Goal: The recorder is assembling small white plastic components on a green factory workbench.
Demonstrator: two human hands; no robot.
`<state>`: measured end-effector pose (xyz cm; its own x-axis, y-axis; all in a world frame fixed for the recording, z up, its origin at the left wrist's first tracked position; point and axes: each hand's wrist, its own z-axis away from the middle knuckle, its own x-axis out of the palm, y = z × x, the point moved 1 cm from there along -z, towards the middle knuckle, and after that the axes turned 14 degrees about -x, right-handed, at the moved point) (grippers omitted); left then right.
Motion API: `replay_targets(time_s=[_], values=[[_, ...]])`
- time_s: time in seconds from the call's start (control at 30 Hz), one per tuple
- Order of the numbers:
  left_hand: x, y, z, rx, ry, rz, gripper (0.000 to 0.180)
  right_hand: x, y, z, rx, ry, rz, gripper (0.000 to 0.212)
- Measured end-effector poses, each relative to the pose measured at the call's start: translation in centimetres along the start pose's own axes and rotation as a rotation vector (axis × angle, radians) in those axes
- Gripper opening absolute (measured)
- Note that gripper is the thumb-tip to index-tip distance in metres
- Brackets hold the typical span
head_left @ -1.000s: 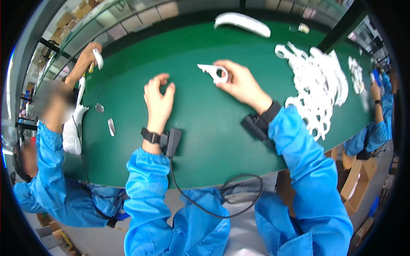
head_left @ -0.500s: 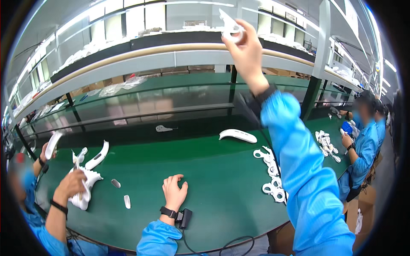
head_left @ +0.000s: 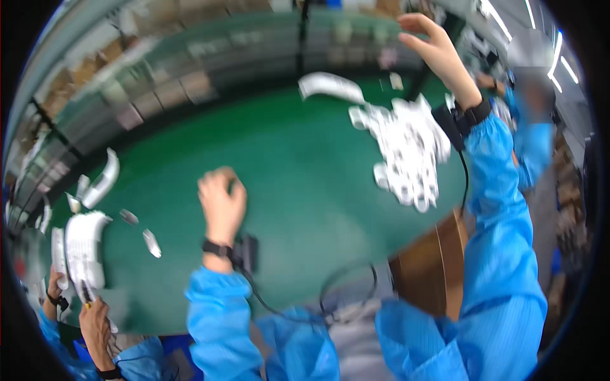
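Observation:
My left hand rests on the green table, its fingers loosely bent and the thumb apart, holding nothing. Out to the right, my right hand is raised in the air beyond a pile of white ring-ended plastic parts. Its thumb and fingers are spread, and nothing shows between them. Left of that pile lies a curved white plastic piece. Motion blurs the whole picture, so the piled parts run together.
At left, a co-worker's hand holds a slim tool beside stacked curved white shells. Two small oval pieces lie nearby. A cardboard box stands below the table's right edge. A cable trails from my left wrist.
The white ringed part has left my right hand, which has come down and rightward and opened. The view has tilted down and right, showing more of the white pile. My left hand stays empty.

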<state>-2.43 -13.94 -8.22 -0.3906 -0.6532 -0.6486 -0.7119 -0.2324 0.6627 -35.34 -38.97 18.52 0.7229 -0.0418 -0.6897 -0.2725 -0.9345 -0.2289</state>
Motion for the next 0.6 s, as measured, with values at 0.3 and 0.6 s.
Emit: replay_targets(time_s=[0.3,0.6], values=[[0.7,-0.1,-1.6,-0.1,-0.196,-0.134,0.027,6.1,1.8,20.5,0.407,-0.474,-0.011,0.018],[-0.2,-0.3,-0.8,-0.113,-0.211,-0.138,0.027,10.6,-0.3,20.4,0.223,-0.754,-0.041,0.049]])
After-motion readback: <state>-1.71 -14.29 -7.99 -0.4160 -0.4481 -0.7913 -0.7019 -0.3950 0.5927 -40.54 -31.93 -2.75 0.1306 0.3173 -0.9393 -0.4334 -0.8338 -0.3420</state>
